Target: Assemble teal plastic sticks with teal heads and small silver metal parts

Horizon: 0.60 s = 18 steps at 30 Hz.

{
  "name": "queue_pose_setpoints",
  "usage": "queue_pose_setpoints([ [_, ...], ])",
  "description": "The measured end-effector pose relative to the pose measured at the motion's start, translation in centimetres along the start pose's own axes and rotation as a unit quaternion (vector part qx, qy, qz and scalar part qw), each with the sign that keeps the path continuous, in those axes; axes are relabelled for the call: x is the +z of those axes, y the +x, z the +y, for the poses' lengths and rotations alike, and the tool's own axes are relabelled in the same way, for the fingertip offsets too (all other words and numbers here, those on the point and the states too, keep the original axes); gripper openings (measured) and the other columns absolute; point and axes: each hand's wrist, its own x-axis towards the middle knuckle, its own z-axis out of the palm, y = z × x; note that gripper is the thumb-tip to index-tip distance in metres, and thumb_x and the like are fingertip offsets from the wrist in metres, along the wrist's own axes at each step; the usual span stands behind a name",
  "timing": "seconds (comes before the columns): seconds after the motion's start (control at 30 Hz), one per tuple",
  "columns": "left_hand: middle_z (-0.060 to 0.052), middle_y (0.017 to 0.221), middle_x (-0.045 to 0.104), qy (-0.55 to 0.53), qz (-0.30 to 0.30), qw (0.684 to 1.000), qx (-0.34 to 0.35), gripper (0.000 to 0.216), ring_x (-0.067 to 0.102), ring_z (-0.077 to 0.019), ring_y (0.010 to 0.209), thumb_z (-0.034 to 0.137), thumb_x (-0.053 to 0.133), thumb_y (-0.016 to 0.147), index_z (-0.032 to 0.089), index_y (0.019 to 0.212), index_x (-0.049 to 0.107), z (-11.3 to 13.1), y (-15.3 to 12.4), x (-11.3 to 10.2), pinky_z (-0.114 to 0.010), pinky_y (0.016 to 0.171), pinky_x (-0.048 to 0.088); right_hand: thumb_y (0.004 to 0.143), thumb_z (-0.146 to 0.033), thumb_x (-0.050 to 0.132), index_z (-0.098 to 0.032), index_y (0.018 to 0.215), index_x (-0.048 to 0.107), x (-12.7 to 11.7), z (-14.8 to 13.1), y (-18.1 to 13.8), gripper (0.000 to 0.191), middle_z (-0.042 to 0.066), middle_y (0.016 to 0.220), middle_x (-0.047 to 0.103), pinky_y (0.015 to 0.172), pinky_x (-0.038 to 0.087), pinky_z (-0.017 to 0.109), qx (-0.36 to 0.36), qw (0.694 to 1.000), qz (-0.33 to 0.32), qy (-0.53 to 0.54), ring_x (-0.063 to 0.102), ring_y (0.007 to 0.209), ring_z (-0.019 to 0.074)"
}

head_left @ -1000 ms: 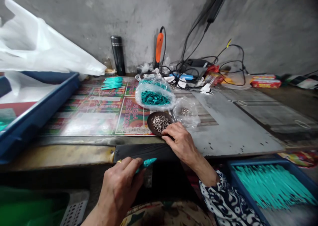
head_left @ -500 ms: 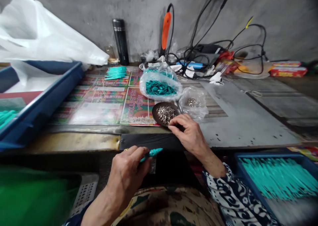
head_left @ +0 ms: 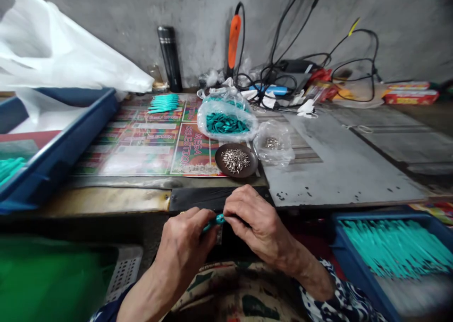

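My left hand [head_left: 189, 239] is closed around a teal pen-shaped plastic piece [head_left: 218, 219], whose end sticks out to the right past thumb and forefinger. At that end my right hand [head_left: 253, 223] pinches with thumb and index finger. Whatever lies between the right fingertips is hidden. Both hands are held in front of the bench edge, above the lap. Just beyond them stands a dark round dish [head_left: 221, 167] heaped with small shiny metal parts [head_left: 236, 161]. Behind it, a clear bag [head_left: 203, 124] holds teal plastic pieces [head_left: 226, 123]; a smaller clear bag [head_left: 283, 154] contains more metal parts.
Blue trays hold teal sticks at left [head_left: 67, 138] and lower right [head_left: 354, 265]. A teal bundle [head_left: 163, 103] lies on the bench. Along the wall are a black flask [head_left: 170, 58], an orange-handled tool [head_left: 233, 41] and tangled cables [head_left: 271, 74].
My right hand has left the dish of metal parts and come down and toward me, its fingertips now meeting the end of the teal piece. My left hand has stayed nearly still.
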Motion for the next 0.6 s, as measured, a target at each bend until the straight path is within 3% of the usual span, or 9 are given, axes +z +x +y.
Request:
queue_pose_setpoints([
  [0.13,-0.001,0.066,0.065,0.031,-0.005,0.999,0.009,0.008,0.063,-0.0156,0.058,0.015,0.063,0.084,0.017,0.081,0.071,0.2,0.0,0.0,-0.023,0.055,0.049,0.09,0.0,0.048,-0.012,0.092,0.058,-0.1,-0.3,-0.1,0.016,0.01,0.088,0.06,0.086,0.047,0.042,-0.043,0.996,-0.025,-0.07,0.052,0.086,0.0224],
  [0.3,-0.001,0.067,0.065,0.071,0.001,0.997,0.032,0.01,0.066,-0.0177,0.06,0.017,0.061,0.086,0.018,0.086,0.071,0.3,0.1,0.3,-0.026,0.056,0.05,0.096,-0.005,0.043,-0.011,0.09,0.063,-0.2,-0.9,-0.3,0.022,0.012,0.089,0.062,0.084,0.049,0.042,-0.044,0.987,-0.043,-0.148,0.054,0.089,0.0242],
  [0.6,-0.001,0.067,0.064,0.079,0.015,0.996,0.049,0.014,0.065,-0.0181,0.058,0.016,0.056,0.089,0.017,0.089,0.07,0.1,0.4,0.2,-0.027,0.055,0.049,0.098,-0.006,0.043,-0.006,0.095,0.067,0.9,-0.7,-1.2,0.024,0.015,0.095,0.066,0.084,0.05,0.043,-0.077,0.98,0.007,-0.185,0.057,0.095,0.0271],
])
